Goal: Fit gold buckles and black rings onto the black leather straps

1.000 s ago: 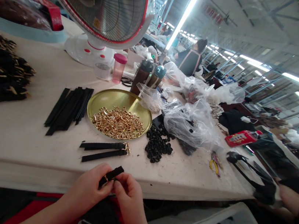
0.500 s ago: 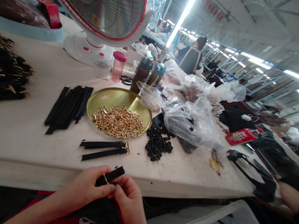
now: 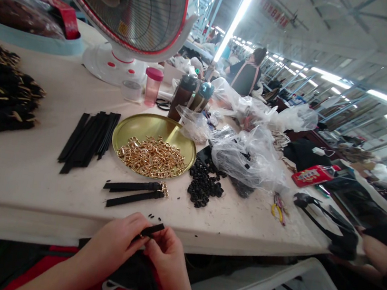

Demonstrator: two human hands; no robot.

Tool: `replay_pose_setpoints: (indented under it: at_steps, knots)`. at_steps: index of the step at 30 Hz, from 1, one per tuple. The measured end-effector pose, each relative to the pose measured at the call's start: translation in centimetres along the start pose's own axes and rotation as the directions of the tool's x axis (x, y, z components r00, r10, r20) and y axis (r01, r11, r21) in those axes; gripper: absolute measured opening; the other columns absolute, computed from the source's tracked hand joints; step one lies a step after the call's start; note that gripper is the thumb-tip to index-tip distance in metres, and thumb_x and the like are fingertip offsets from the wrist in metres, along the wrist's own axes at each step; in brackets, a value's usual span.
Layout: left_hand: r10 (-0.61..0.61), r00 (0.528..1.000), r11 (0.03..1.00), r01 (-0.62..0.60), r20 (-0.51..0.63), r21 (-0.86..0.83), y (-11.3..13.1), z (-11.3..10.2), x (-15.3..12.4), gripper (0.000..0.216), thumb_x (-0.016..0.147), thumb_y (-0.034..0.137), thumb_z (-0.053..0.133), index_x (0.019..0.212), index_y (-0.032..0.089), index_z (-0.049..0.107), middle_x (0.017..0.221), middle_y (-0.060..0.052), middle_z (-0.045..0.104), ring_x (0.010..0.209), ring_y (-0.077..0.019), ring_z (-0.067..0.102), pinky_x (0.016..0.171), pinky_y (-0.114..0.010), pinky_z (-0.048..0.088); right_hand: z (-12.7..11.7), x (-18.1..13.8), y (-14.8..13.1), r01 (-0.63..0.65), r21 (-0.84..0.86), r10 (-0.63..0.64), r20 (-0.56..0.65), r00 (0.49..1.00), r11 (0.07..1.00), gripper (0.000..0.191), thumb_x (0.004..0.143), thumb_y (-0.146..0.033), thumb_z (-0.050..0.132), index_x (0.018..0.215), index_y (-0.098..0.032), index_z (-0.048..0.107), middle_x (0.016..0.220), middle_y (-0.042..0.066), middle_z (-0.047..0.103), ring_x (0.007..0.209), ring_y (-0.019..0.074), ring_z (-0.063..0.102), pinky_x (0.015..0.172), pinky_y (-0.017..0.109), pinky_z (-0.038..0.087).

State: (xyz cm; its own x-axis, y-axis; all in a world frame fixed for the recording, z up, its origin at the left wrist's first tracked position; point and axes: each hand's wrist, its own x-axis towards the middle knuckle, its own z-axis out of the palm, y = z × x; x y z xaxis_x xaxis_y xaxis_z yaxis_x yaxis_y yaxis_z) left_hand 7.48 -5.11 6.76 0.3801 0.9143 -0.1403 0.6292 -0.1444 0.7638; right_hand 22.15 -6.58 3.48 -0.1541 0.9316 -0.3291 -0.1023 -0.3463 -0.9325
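My left hand is closed around a short black strap, whose flat end sticks out toward the right. A bit of gold buckle glints by its fingertips. My right hand meets it at the table's front edge, thumb and fingers pinched on the strap's lower part; the fingers partly hide it. Just beyond lie finished-looking black straps with gold buckles. Gold buckles are heaped on a round gold tray. Small black loops form a pile at its right.
Flat black strips lie left of the tray. A fan heater, a pink cup and bottles stand behind. Plastic bags and yellow-handled pliers are rightward. Another person's arm handles a black item. A white bin sits below.
The strap between my hands has turned and tipped lower, its end now farther right. The gold buckle on it is mostly covered now. My left hand has rolled over it slightly.
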Motion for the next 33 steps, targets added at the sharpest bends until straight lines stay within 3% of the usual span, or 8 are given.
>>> replay_pose_setpoints:
  at_steps: [6, 11, 15, 21, 25, 28, 33]
  knots:
    - [-0.044, 0.998, 0.993, 0.049, 0.050, -0.106, 0.3, -0.7, 0.0, 0.013, 0.077, 0.029, 0.048, 0.077, 0.018, 0.055, 0.076, 0.000, 0.058, 0.072, -0.0159, 0.053, 0.066, -0.023, 0.038, -0.3, -0.5, -0.3, 0.058, -0.009, -0.058, 0.018, 0.998, 0.998, 0.010, 0.069, -0.022, 0.058, 0.075, -0.016, 0.054, 0.070, 0.000, 0.059, 0.061, 0.0106, 0.054, 0.058, 0.023, 0.042]
    - [-0.017, 0.999, 1.000, 0.016, -0.033, -0.020, 0.1, 0.2, 0.1, 0.014, 0.076, 0.018, 0.043, 0.081, 0.019, 0.056, 0.083, -0.003, 0.057, 0.079, -0.0171, 0.052, 0.070, -0.026, 0.037, -0.3, -0.6, -0.1, 0.137, -0.175, -0.147, -0.047, 0.988, 0.975, 0.007, 0.069, -0.018, 0.057, 0.076, -0.016, 0.055, 0.071, 0.001, 0.059, 0.065, 0.0119, 0.053, 0.060, 0.023, 0.042]
    - [-0.082, 0.991, 0.996, 0.079, -0.105, -0.039, 0.0, 0.8, 0.3, 0.013, 0.074, 0.019, 0.043, 0.080, 0.017, 0.054, 0.081, -0.003, 0.056, 0.077, -0.0176, 0.052, 0.068, -0.027, 0.037, -0.6, -0.6, -0.2, 0.011, 0.062, -0.013, 0.031, 0.999, 0.998, 0.014, 0.068, -0.022, 0.063, 0.074, -0.017, 0.052, 0.066, -0.003, 0.055, 0.058, 0.0089, 0.050, 0.058, 0.022, 0.040]
    - [-0.144, 0.990, 0.926, 0.132, -0.007, -0.354, 0.1, -0.5, -0.2, 0.023, 0.074, 0.033, 0.050, 0.090, 0.016, 0.052, 0.079, 0.001, 0.056, 0.073, -0.0141, 0.051, 0.064, -0.023, 0.039, -1.5, -0.6, -0.9, -0.147, 0.281, 0.128, 0.086, 0.988, 0.948, 0.020, 0.065, -0.027, 0.069, 0.073, -0.018, 0.053, 0.062, -0.005, 0.055, 0.054, 0.0067, 0.048, 0.054, 0.019, 0.039]
    - [-0.175, 0.978, 0.858, 0.207, 0.111, -0.471, 0.4, -1.4, -0.8, 0.028, 0.084, 0.036, 0.031, 0.085, 0.015, 0.049, 0.058, 0.005, 0.045, 0.055, -0.0104, 0.043, 0.053, -0.020, 0.035, -1.6, -0.4, -1.3, -0.183, 0.474, 0.182, 0.049, 0.982, 0.861, 0.018, 0.065, -0.029, 0.069, 0.071, -0.018, 0.056, 0.069, -0.002, 0.058, 0.060, 0.0078, 0.053, 0.062, 0.022, 0.045]
    - [-0.142, 0.978, 0.887, 0.193, 0.150, -0.419, 0.6, -1.3, -0.9, 0.027, 0.084, 0.032, 0.028, 0.076, 0.016, 0.048, 0.053, 0.005, 0.041, 0.052, -0.0101, 0.041, 0.052, -0.020, 0.033, -1.3, -0.2, -1.4, -0.203, 0.523, 0.219, 0.032, 0.975, 0.828, 0.018, 0.064, -0.028, 0.070, 0.070, -0.018, 0.057, 0.068, -0.002, 0.058, 0.056, 0.0071, 0.052, 0.059, 0.021, 0.046]
    - [-0.034, 0.998, 0.974, 0.043, 0.044, -0.224, 0.4, -0.2, -0.6, 0.023, 0.082, 0.027, 0.035, 0.073, 0.016, 0.053, 0.070, 0.000, 0.055, 0.065, -0.0124, 0.048, 0.058, -0.021, 0.033, -1.0, 0.0, -1.0, -0.103, 0.464, 0.143, -0.050, 0.988, 0.880, 0.017, 0.066, -0.029, 0.069, 0.073, -0.019, 0.058, 0.067, -0.003, 0.058, 0.057, 0.0069, 0.052, 0.059, 0.020, 0.044]
